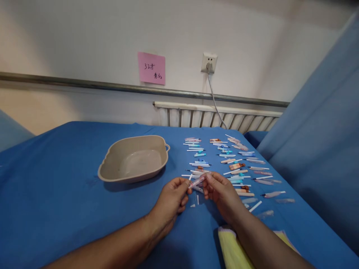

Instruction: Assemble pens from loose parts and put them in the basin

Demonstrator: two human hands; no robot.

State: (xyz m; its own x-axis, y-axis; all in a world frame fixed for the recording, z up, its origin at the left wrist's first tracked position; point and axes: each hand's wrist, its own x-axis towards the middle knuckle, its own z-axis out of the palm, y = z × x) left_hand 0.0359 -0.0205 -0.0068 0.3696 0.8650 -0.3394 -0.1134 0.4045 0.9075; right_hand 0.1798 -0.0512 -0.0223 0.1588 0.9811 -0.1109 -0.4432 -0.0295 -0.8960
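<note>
While we look down at blue cloth [56, 194], our two hands meet just above it. Left hand [171, 198] pinches lower end of small pinkish tube [198, 181], fingertips closed on it. Right hand [221, 192] grasps upper end likewise. Tube sits tilted between hands, near rows of small pen-like pieces [232, 164] laid out beyond and to right. Beige tray [112, 175] rests left of rows, apart from hands. Tiny white bits [197, 199] lie on cloth below hands. Yellow cloth [230, 246] lies beside right forearm.
</note>
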